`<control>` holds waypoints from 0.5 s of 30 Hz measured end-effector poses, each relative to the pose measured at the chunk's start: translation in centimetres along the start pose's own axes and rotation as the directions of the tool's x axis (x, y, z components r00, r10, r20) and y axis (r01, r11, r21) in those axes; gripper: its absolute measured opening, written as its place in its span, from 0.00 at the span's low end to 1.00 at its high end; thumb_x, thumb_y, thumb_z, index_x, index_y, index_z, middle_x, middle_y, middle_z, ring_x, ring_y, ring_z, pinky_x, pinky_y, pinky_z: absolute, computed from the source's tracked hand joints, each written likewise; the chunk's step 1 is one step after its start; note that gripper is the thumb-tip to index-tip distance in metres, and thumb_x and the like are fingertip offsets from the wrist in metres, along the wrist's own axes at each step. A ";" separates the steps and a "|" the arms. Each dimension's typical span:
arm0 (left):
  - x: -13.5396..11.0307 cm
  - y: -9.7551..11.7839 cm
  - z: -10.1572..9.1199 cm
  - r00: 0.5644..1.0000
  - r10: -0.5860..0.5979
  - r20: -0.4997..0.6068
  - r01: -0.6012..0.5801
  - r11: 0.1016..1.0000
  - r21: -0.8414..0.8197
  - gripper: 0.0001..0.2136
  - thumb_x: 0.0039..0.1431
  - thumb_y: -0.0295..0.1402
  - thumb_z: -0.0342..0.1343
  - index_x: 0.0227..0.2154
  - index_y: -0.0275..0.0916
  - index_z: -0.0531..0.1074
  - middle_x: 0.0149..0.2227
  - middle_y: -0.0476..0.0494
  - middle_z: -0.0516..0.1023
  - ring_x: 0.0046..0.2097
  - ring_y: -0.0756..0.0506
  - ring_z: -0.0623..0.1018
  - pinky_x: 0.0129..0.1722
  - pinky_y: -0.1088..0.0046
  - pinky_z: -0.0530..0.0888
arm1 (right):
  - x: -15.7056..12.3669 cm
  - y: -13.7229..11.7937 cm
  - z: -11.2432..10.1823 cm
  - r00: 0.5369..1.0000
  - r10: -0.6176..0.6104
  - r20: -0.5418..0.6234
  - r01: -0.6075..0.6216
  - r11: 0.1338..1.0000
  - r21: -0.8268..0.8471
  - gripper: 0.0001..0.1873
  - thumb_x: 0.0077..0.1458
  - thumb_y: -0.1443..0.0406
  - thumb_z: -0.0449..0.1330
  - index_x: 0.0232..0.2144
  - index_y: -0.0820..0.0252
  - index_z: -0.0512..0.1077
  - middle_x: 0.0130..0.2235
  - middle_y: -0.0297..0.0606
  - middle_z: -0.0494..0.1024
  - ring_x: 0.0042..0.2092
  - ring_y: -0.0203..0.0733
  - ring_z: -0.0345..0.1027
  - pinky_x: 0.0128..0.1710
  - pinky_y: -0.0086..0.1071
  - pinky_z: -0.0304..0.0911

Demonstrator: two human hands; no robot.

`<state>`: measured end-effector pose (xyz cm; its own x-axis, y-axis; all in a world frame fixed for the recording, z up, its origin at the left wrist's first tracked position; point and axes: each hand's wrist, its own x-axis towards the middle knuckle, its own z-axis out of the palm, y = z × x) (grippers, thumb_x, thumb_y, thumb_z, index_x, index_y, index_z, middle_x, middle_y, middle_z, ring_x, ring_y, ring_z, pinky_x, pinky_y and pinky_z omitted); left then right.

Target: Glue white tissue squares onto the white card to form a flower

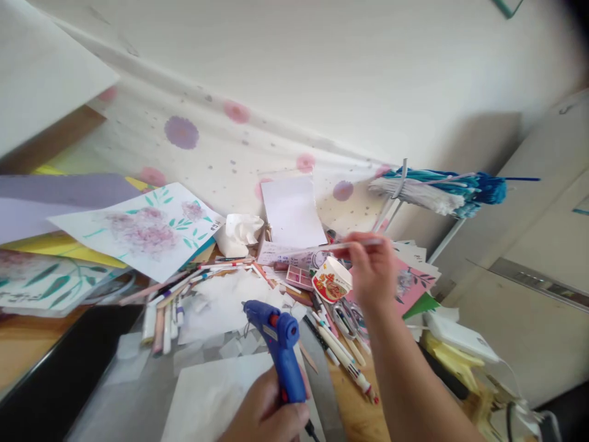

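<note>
My left hand (271, 408) is closed around the handle of a blue hot glue gun (280, 347), whose nozzle points up and to the left. A dark cord runs out of the bottom of its grip. Further up, my right hand (373, 267) pinches a long, thin, whitish glue stick (338, 246), held nearly level above the clutter. Motion blurs the stick's far end. Below the glue gun lies a pale sheet (216, 393) on a grey mat (124, 399). A red-and-white paper cup (332, 281) stands left of my right wrist.
Pens and markers (343, 353) lie left of my right forearm, with more markers (161, 319) at left. Paper scraps (230, 294) cover the middle. Flower paintings (151, 230) and a black panel (69, 368) are at left. Blue and white pipe cleaners (437, 190) hang on a stand at right.
</note>
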<state>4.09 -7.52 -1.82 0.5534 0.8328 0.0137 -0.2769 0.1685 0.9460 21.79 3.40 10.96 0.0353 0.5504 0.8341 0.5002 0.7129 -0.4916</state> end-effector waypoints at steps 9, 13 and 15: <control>0.5 -0.5 0.0 0.999 0.044 -0.007 -0.044 0.998 -0.040 0.14 0.49 0.42 0.59 0.33 0.37 0.68 0.23 0.53 0.65 0.25 0.49 0.69 0.30 0.68 0.69 | -9.2 -7.3 -8.0 0.919 0.113 -0.378 0.077 0.888 0.454 0.05 0.54 0.70 0.64 0.35 0.58 0.73 0.33 0.33 0.73 0.37 0.38 0.72 0.30 0.32 0.76; 0.2 0.1 0.3 0.999 0.035 -0.010 -0.035 0.999 0.035 0.15 0.49 0.44 0.58 0.33 0.38 0.67 0.25 0.53 0.64 0.26 0.49 0.69 0.31 0.67 0.70 | -10.1 -7.6 -8.0 0.855 0.220 -0.470 -0.007 0.910 0.414 0.06 0.51 0.69 0.66 0.34 0.58 0.74 0.34 0.34 0.77 0.35 0.38 0.74 0.29 0.31 0.75; 0.1 0.3 0.4 0.999 0.051 0.005 -0.051 0.995 0.091 0.16 0.49 0.45 0.58 0.33 0.38 0.66 0.27 0.52 0.64 0.27 0.49 0.68 0.31 0.67 0.70 | -10.0 -7.6 -8.3 0.818 0.274 -0.506 -0.055 0.913 0.405 0.07 0.50 0.68 0.67 0.34 0.59 0.74 0.34 0.33 0.78 0.32 0.36 0.75 0.30 0.30 0.75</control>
<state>4.37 -7.57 -1.39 0.5427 0.8375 0.0638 -0.2325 0.0768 0.9696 24.83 -11.10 8.43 0.6034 0.4257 0.6744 0.1045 0.7961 -0.5961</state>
